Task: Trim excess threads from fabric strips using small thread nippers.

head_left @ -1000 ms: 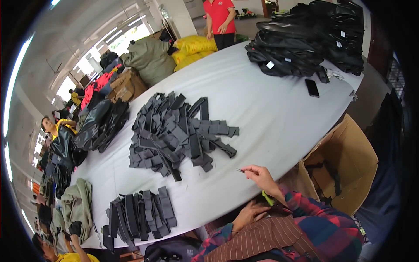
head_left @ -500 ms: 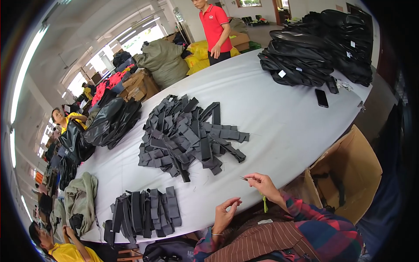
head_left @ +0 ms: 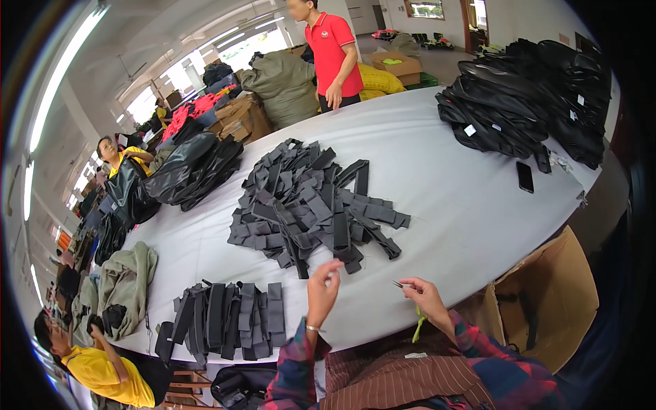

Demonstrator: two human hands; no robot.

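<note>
White tabletop (head_left: 471, 212), left hand (head_left: 324, 290) loosely open, six o'clock from the strap pile (head_left: 307, 208), right hand (head_left: 428, 301) gripping slim tool (head_left: 398, 284), and overlaps could cause snags!

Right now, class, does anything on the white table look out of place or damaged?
The big heap of dark grey strips looks untidy: its pieces cross at odd angles, while the smaller group at lower left lies roughly side by side. No spill or damage is visible.

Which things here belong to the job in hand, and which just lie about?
Likely in the job: small pointed tool in the right hand; loose pile of grey strips near the left hand.

Likely lying about: black smartphone; heap of glossy black material.
</note>
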